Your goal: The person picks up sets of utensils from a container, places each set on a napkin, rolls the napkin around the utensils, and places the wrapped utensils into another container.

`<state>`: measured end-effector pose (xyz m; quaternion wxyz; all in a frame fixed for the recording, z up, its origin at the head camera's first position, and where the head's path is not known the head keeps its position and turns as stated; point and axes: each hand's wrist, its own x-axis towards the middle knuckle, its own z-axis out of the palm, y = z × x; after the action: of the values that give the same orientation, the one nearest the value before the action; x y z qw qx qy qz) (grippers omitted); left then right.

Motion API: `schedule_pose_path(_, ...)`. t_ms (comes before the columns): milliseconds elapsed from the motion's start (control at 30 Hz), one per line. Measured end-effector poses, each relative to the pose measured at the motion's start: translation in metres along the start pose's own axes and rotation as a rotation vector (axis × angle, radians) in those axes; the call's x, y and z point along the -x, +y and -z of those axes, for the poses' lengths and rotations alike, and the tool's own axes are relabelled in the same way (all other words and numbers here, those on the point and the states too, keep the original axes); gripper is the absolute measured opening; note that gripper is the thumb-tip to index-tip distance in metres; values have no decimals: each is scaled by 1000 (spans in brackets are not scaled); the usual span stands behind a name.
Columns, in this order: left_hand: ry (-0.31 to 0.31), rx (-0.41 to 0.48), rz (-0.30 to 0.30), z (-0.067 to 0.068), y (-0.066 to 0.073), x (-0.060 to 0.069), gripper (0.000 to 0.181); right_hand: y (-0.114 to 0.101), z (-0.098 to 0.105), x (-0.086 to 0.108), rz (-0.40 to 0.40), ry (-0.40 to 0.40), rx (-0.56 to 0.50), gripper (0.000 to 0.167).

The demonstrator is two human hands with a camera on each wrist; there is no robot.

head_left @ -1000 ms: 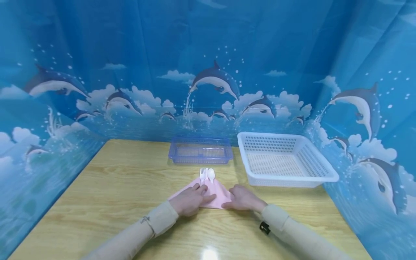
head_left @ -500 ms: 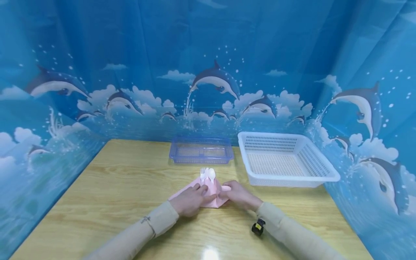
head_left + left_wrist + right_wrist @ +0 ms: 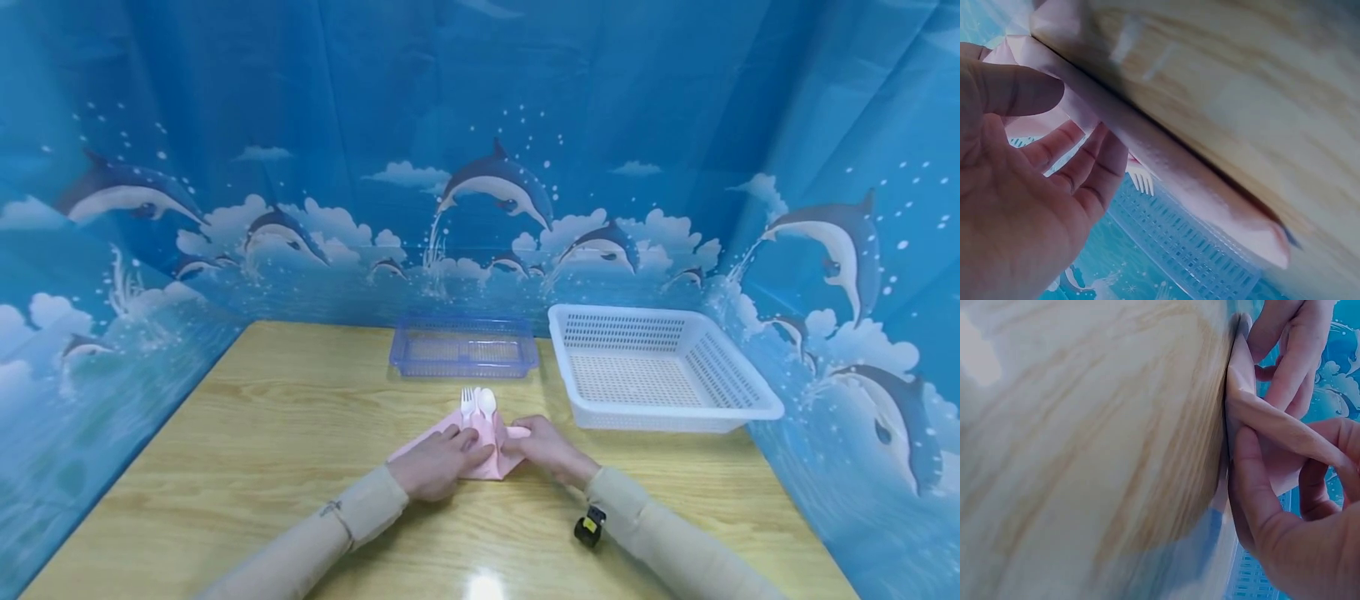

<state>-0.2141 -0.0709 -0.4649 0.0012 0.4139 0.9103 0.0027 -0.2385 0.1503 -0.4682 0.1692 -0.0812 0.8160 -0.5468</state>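
Note:
A pink napkin lies on the wooden table, its right side lifted and folded inward. From its upper edge stick out a white fork, a white spoon and a third white piece between them, mostly hidden. My left hand rests on the napkin's left part, fingers over the cutlery's lower ends. In the left wrist view, its thumb stands apart from its fingertips, which touch the napkin. My right hand pinches the napkin's right flap; the right wrist view shows the fold between thumb and fingers.
Behind the napkin stands a clear blue plastic basket. A larger white basket is at the back right, close to my right hand. A curtain printed with dolphins borders the wooden table at the back and sides.
My right hand has lifted the napkin's right corner and drawn it left, over toward the cutlery. My left hand has stayed almost in place.

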Motion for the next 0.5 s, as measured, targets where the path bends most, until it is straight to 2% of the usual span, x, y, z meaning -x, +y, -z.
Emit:
schedule_pose_path(233, 0, 31, 6, 0, 1, 0, 78, -2, -2, -1, 0, 30, 8, 14)
schedule_pose_path(500, -2, 15, 6, -2, 4, -1, 71, -6, -6, -3, 8, 75, 50, 30)
